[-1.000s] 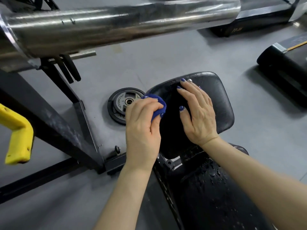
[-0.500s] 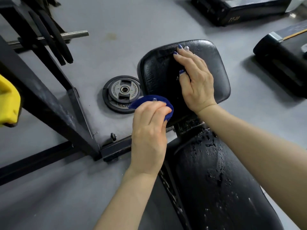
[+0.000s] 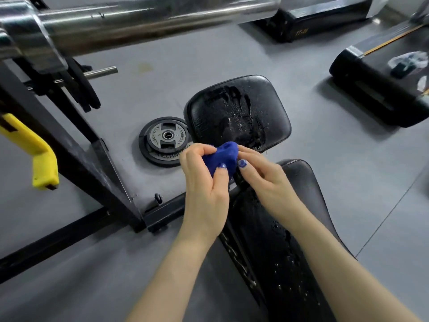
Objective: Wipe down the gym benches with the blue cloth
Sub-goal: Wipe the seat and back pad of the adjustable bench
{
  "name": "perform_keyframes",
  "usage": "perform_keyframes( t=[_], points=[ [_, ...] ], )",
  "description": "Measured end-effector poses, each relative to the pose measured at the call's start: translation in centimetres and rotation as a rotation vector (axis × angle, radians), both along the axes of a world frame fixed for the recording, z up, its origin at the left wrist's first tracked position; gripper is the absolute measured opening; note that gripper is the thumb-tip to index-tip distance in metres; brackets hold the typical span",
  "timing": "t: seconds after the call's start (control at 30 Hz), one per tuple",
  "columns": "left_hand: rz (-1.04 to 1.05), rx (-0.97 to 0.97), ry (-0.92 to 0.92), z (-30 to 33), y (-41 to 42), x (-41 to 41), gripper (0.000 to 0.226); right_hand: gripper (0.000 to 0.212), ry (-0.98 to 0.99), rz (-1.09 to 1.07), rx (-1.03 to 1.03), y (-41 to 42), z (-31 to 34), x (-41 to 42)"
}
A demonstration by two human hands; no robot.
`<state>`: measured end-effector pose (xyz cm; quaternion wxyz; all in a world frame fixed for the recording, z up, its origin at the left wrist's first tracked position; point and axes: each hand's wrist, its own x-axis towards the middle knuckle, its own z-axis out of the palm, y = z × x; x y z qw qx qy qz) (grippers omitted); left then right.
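Head view: both hands, left hand point(image 3: 204, 182) and right hand point(image 3: 267, 182), pinch the blue cloth point(image 3: 224, 155) at six o'clock of the wet seat pad point(image 3: 267, 108). Soft, light, probably damp; best gripped bunched.

L hand point(image 3: 204, 180): my fingers and thumb curled, pinching the blue cloth point(image 3: 222, 156) | R hand point(image 3: 267, 180): at 3 o'clock of it, fingertips gripping it too | forearms bare, converging toward 12 o'clock

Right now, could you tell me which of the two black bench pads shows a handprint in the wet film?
The far, squarish pad beside the weight plate; the long near pad shows only scattered droplets.
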<state>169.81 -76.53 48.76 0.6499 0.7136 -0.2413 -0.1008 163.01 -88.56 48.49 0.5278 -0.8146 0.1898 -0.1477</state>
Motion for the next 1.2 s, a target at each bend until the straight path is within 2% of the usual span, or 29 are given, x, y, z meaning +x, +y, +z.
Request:
perform_keyframes(
  t=[0.13, 0.27, 0.33, 0.43, 0.5, 0.63, 0.7, 0.83, 0.93, 1.0, 1.1, 1.2],
  points=[
    [-0.103, -0.073, 0.162, -0.2, -0.2, -1.4, 0.023, 0.029, -0.037, 0.022, 0.208, 1.5, 0.4, -0.5],
    [-0.171, -0.086, 0.144, -0.7, 0.2, -1.3, 0.026, 0.029, -0.099, -0.082, 0.365, 1.7, -0.2, -0.9],
    [-0.150, -0.091, 0.044, -0.6, 0.6, -0.4, 0.027, 0.030, -0.108, -0.160, 0.386, 1.4, -0.5, -1.0],
    [-0.050, 0.033, -0.260, -0.8, 0.6, 2.8, 0.027, 0.033, -0.083, -0.271, 0.122, 0.2, -0.3, -0.7],
    [-0.024, 0.207, -0.449, -1.6, 0.0, 5.6, 0.038, 0.040, -0.079, -0.325, -0.098, -0.8, 0.5, 0.4],
    [-0.064, 0.545, -0.658, -4.4, -1.3, 9.0, 0.061, 0.037, -0.124, -0.249, -0.570, -2.4, 3.0, 5.1],
    [-0.088, 0.633, -0.713, -5.7, -1.4, 9.2, 0.067, 0.037, -0.126, -0.165, -0.733, -3.0, 3.7, 8.0],
    [-0.118, 0.578, -0.648, -6.3, -1.5, 9.0, 0.069, 0.033, -0.038, -0.009, -0.991, -3.5, 3.7, 12.9],
    [-0.114, 0.541, -0.651, -6.9, -1.6, 9.2, 0.066, 0.031, 0.045, 0.075, -1.061, -4.7, 3.5, 14.3],
    [-0.116, 0.537, -0.666, -7.3, -1.5, 9.3, 0.065, 0.035, 0.066, 0.040, -1.000, -6.3, 3.3, 13.6],
    [-0.121, 0.499, -0.652, -7.6, -1.5, 9.3, 0.065, 0.037, 0.035, -0.059, -0.888, -7.6, 2.3, 12.3],
    [-0.114, 0.458, -0.656, -7.7, -1.6, 9.3, 0.063, 0.029, -0.053, -0.049, -0.870, -5.5, 0.7, 11.7]
  ],
)
